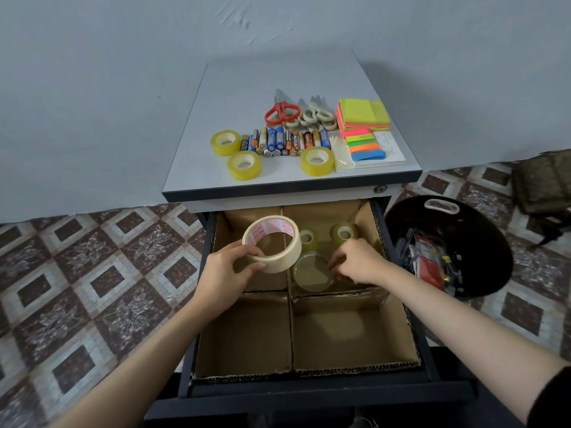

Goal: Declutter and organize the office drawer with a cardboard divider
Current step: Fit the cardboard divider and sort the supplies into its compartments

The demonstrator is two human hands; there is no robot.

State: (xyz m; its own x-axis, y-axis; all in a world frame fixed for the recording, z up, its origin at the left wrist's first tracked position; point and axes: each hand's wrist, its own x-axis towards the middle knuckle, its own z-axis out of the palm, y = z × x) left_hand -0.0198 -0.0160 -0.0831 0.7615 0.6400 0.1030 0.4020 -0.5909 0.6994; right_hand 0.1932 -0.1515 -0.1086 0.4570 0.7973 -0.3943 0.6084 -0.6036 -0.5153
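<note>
Four compartments in the open drawer [309, 393], made by a cardboard divider [290, 329]. Both front compartments hold nothing, and so does back left. Back right holds three clear rolls: two small tape rolls [308, 237] [344, 233] standing at the rear and a big clear roll [312, 273] lying flat against the cross wall. Right grip [358, 261] has its fingers curled, pinching the right rim of the big clear roll. Left grip [225, 270] is closed around a masking tape roll [287, 257], held tilted above the back left compartment, over the middle wall. On the bench [247, 88] behind the drawer are three yellow tape rolls [244, 165], a row of batteries [284, 143], red scissors [281, 111], white scissors [312, 114] and sticky notes [363, 114]. Black bin [448, 211] on the floor at the right holds mixed scraps [429, 261].
</note>
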